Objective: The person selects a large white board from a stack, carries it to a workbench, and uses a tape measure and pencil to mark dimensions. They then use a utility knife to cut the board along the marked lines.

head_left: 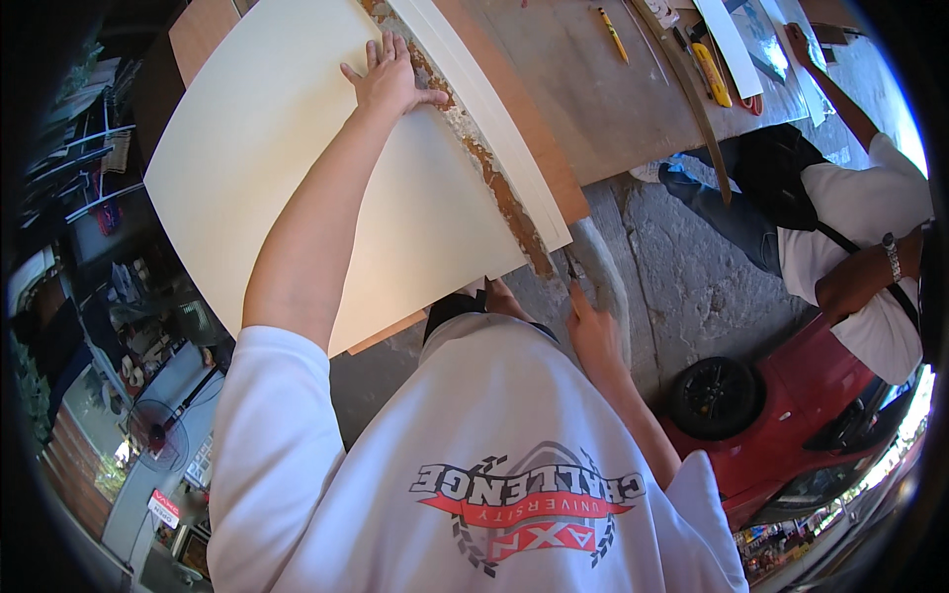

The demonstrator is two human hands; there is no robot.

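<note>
My left hand (388, 84) lies flat with fingers spread near the far edge of a large cream panel (297, 168), its thumb reaching over a worn brown strip (514, 212). That strip has patchy, peeled remains along it and runs between the panel and a long white strip of board (494, 109). At the near end of the strips, my right hand (596, 336) is closed around a small thin dark tool (572, 269), index finger stretched along it. Most of the tool is hidden in the hand, so its kind is unclear.
A brown board (554, 158) lies under the strips on a grey worktable (593, 119). A yellow pen-like tool (614, 37), a yellow cutter (712, 75) and a long curved strip (682, 84) lie there. Another person (840, 208) stands right, near a red car (781, 415). A fan (158, 433) stands left.
</note>
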